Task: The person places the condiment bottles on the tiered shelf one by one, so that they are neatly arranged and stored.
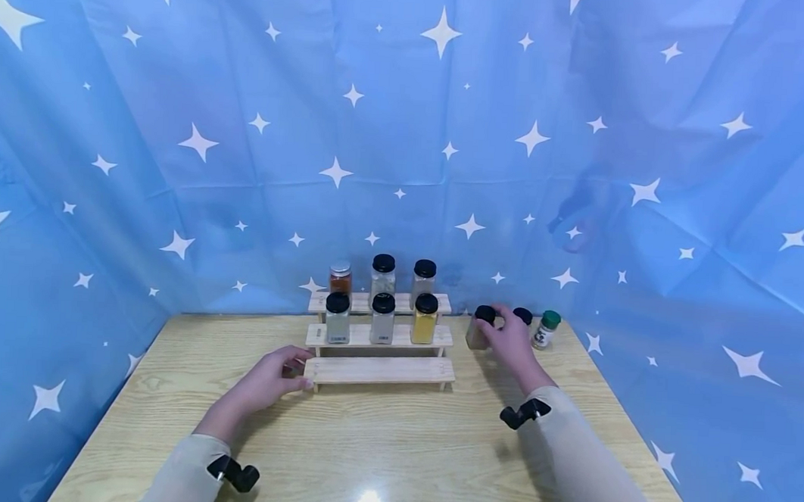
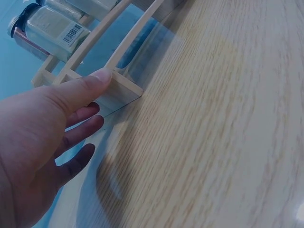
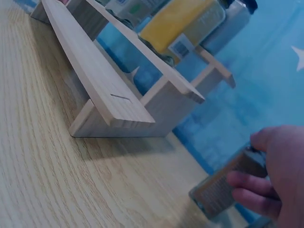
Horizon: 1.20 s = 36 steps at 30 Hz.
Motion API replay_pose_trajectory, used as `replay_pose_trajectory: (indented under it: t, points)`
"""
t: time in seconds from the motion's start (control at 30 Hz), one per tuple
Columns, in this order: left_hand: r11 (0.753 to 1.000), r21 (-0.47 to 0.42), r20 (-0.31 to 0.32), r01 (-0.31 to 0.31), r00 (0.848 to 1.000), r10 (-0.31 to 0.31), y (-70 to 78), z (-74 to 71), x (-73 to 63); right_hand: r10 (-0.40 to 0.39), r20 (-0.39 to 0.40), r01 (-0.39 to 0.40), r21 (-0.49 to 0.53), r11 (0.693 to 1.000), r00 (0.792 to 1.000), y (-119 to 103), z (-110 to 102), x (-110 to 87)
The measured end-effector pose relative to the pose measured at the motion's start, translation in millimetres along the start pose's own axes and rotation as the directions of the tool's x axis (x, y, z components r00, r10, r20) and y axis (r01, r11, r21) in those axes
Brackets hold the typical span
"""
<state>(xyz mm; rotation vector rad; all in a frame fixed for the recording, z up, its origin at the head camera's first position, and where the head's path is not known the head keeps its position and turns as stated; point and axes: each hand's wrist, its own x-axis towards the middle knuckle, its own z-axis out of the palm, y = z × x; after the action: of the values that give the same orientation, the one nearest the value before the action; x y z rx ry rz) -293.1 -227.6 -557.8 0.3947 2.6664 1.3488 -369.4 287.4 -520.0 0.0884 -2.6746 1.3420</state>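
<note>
A three-step wooden spice rack [image 1: 378, 369] stands on the table. My left hand [image 1: 277, 377] is at the left end of its lowest step, thumb [image 2: 90, 85] against the wood and the other fingers curled; the index finger is hidden in the left wrist view. To the right of the rack, my right hand [image 1: 512, 343] grips a spice jar [image 1: 479, 332] with a black lid and brownish contents. That jar looks tilted in the right wrist view, close to the tabletop; whether it touches cannot be told. Its label [image 3: 223, 190] is too blurred to read.
On the middle step stand several black-lidded jars, among them a yellow one [image 1: 424, 324]. The top step holds more, including a silver-lidded red-orange jar [image 1: 341, 278]. Behind my right hand are another black-lidded jar [image 1: 523, 316] and a green-lidded jar [image 1: 546, 330]. A starry blue curtain [image 1: 408, 130] hangs behind.
</note>
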Motion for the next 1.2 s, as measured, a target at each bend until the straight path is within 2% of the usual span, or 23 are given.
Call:
replay_pose_trajectory:
  t: [0.13, 0.33, 0.63, 0.77, 1.2]
  points:
    - [1.0, -0.002, -0.009, 0.0, 1.0, 0.0, 0.3, 0.5, 0.3, 0.003, -0.007, -0.002, 0.059, 0.998, 1.0, 4, -1, 0.4]
    - [1.0, -0.005, -0.01, 0.006, 1.0, -0.006, 2.2, 1.1, 0.1, -0.007, -0.067, 0.009, 0.035, 0.999, 0.998, 8, 0, -1.2]
    - [1.0, 0.001, -0.007, -0.008, 1.0, 0.008, 0.5, 1.8, -1.3, -0.012, -0.106, 0.018, 0.053, 0.998, 0.994, 6, 0, -12.1]
    - [1.0, 0.01, -0.011, 0.004, 1.0, -0.004, 0.4, 1.4, -1.1, -0.035, -0.107, 0.039, 0.039, 0.998, 0.994, -2, -4, -18.4]
    - [1.0, 0.022, -0.003, -0.016, 1.0, 0.016, 0.5, -0.4, 0.1, -0.107, -0.063, 0.108, 0.015, 0.994, 0.992, -40, -15, -45.2]
